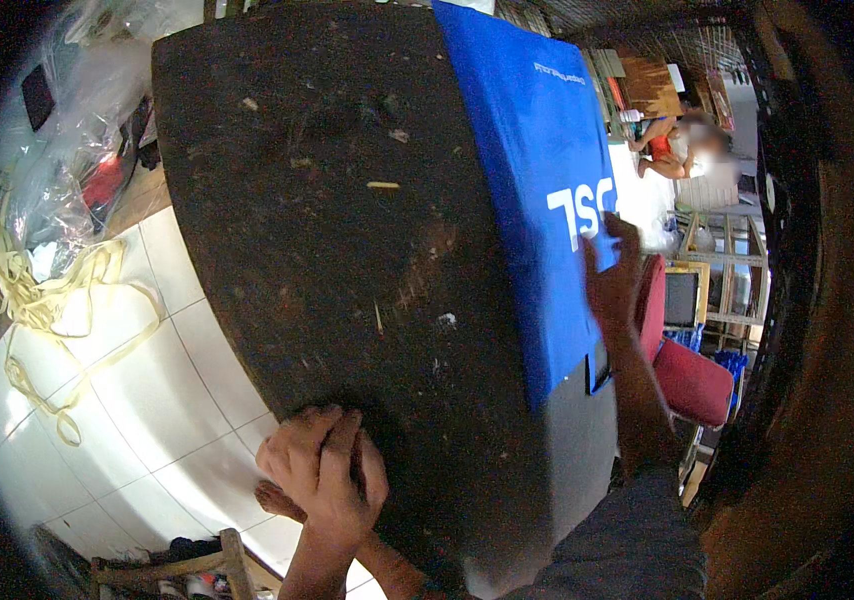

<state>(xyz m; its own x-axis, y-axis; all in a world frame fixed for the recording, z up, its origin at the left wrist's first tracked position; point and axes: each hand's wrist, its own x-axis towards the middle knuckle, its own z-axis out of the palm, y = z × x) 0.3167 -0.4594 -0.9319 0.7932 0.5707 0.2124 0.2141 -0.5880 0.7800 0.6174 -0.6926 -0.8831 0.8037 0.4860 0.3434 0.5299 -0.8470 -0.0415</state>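
Note:
A blue cloth bag or sheet with white lettering lies flat along the right side of a dark, worn board-like tabletop. My right hand is over the cloth's right edge, beside the large white letters. Its thumb and fingers look apart, though slightly blurred. At the tabletop's near left edge is my left hand, its fingers bent inward and closed. Anything inside those fingers is hidden. Another bare limb shows behind that wrist; whose it is I cannot tell. A thin dark rectangular object sits near the cloth's lower right corner.
Clear plastic wrapping is heaped at far left, above tangled pale yellow strapping on white floor tiles. A wooden stool or chair stands at lower left. Right of the table are a red chair and, farther back, a seated person.

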